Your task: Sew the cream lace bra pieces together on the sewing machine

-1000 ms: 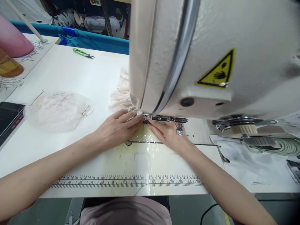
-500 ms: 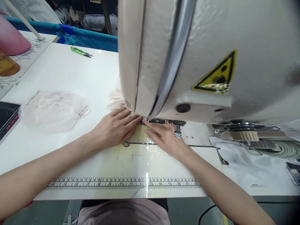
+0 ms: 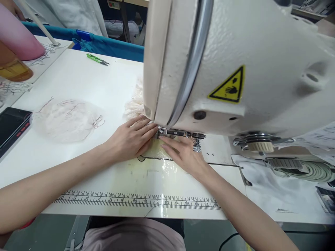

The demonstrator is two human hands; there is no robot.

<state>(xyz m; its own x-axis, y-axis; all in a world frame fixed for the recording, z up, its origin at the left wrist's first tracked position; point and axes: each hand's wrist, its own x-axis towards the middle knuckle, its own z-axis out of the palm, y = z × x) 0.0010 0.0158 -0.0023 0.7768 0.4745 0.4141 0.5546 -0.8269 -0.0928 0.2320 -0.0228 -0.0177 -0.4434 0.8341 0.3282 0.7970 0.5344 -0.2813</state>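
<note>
Beside the presser foot (image 3: 162,131) of the sewing machine (image 3: 180,59), my left hand (image 3: 136,136) lies flat with its fingers stretched out. Its fingertips reach gathered cream lace fabric (image 3: 134,104), which runs back behind the machine head. My right hand (image 3: 185,153) is on the other side of the foot, its thumb and forefinger apart. The machine's tension parts hide some of its fingers. Whatever fabric lies under the foot is mostly covered by the hands and the machine.
A sheer round cloth piece (image 3: 68,120) with dark thread ends lies at left, by a black device (image 3: 13,127). Green thread snips (image 3: 97,59) lie farther back. Pink (image 3: 23,35) and amber (image 3: 15,69) thread cones stand at far left. A printed ruler (image 3: 136,200) runs along the front edge.
The camera view has turned slightly, so the table items appear farther right. Both hands stay by the presser foot with almost the same pose. More of a person's white clothing shows at the back.
</note>
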